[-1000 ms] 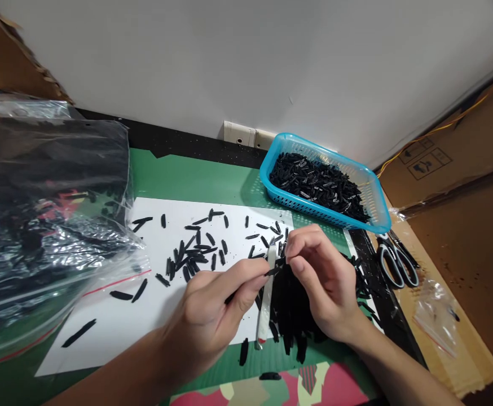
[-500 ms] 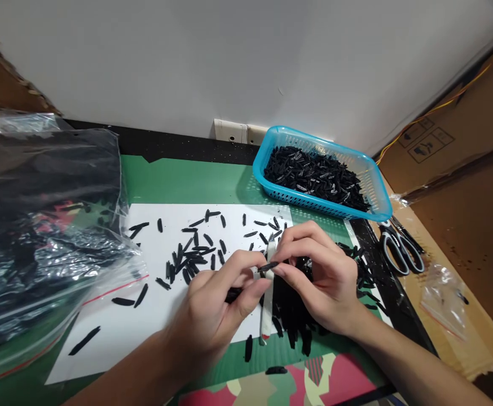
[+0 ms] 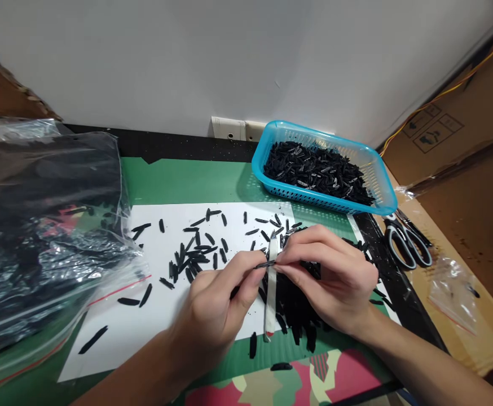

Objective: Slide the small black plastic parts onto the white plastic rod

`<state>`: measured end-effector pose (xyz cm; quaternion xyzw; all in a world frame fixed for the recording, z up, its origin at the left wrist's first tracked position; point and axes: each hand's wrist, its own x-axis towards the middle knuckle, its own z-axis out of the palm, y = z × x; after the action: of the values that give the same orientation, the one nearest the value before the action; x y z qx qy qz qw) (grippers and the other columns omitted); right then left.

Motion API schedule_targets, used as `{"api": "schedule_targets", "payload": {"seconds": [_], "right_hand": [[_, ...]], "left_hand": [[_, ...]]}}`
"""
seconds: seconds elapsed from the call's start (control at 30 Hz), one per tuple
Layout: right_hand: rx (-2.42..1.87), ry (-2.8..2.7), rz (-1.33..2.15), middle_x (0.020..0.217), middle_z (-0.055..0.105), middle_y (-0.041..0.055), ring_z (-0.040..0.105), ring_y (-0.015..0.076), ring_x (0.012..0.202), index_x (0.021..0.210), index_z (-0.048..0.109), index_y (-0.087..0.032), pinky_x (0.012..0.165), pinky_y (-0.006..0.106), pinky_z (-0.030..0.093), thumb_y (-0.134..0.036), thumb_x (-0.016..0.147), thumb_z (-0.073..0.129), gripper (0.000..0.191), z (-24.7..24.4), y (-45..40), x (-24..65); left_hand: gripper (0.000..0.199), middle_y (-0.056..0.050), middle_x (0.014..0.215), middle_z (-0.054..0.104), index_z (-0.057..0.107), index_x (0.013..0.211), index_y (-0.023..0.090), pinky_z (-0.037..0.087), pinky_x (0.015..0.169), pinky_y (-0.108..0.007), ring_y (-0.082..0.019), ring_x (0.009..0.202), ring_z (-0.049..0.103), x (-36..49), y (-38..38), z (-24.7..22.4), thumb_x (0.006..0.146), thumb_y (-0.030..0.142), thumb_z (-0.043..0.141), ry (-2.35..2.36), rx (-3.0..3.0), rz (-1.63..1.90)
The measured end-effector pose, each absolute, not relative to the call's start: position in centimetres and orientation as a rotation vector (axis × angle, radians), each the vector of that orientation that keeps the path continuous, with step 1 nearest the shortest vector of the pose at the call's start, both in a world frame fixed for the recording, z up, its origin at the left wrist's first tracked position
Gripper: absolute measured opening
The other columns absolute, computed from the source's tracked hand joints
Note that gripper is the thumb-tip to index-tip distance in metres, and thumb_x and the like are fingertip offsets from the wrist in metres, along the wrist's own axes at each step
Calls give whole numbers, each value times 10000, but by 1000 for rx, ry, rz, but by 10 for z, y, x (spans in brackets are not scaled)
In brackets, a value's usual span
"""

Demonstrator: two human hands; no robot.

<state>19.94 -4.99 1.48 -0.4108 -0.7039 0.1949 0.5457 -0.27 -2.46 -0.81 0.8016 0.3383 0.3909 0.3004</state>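
Between the fingertips of both hands is a small black strip (image 3: pixel 265 264), thin and flake-like. My left hand (image 3: pixel 221 299) pinches its left end between thumb and forefinger. The right end is pinched by my right hand (image 3: pixel 331 276). Just under the fingertips lies a slim white-wrapped tool (image 3: pixel 271 310) with a pointed grey tip and a bit of red at its near end. A dense pile of black strips (image 3: pixel 295 307) sits beneath my right hand, partly hidden by it. Looser black strips (image 3: pixel 193 256) are scattered over the white paper (image 3: pixel 145 332) left of the tool.
A blue plastic basket (image 3: pixel 309 195) full of black pieces stands at the back right. Scissors (image 3: pixel 407 245) and a small clear bag (image 3: pixel 456 296) lie on cardboard to the right. A large zip bag (image 3: pixel 47 186) of black material occupies the left, over the green mat (image 3: pixel 187 180).
My left thumb has come up and closed on the black strip. My right hand has turned slightly and keeps its pinch. The whole view has shifted a little.
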Motion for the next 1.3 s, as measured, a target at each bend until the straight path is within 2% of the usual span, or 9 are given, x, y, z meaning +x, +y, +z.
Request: {"api": "schedule_targets", "payload": {"seconds": [0.2,0.37,0.67,0.93,1.17,1.3], "right_hand": [[-982,-1679,401,934,721,67,697,143,848,1011,777,-127,749,267,589,-18,921,761,142,14,-52,198],[-971,-1699,382,948,717,70,694,144,847,1031,782,-127,746,270,588,1,921,742,173,12,-53,197],[-967,-1671,440,951,718,66,700,142,841,1036,793,-137,748,265,587,2,919,752,186,13,-55,198],[-962,-1629,504,941,721,55,704,131,836,1006,802,-133,761,243,594,28,918,738,195,14,-57,197],[-936,-1700,502,962,699,56,671,142,862,1003,729,-151,771,271,579,13,974,648,185,12,-54,197],[-920,-1739,595,937,664,49,632,165,874,1004,657,-179,787,308,557,-56,1014,619,129,10,-51,199]], "left_hand": [[146,67,759,665,616,1159,245,470,543,-132,-48,521,629,-2,-23,-7,1070,159,540,890,2255,1084],[157,52,781,700,633,1167,241,484,550,-142,-61,533,650,-2,-24,-8,1056,158,560,912,2298,1099],[206,69,671,642,650,1211,252,466,533,-158,-71,495,597,-4,-24,-7,1060,163,543,876,2275,1078],[201,88,657,568,615,1222,253,423,519,-154,-60,495,519,-4,-25,-3,1078,165,506,795,2231,1004],[198,100,629,466,586,1201,253,378,502,-169,-64,477,462,-5,-27,0,1106,173,432,738,2142,919],[195,105,624,453,577,1181,255,368,502,-178,-69,469,429,-6,-26,-2,1096,153,434,741,2175,870]]}}
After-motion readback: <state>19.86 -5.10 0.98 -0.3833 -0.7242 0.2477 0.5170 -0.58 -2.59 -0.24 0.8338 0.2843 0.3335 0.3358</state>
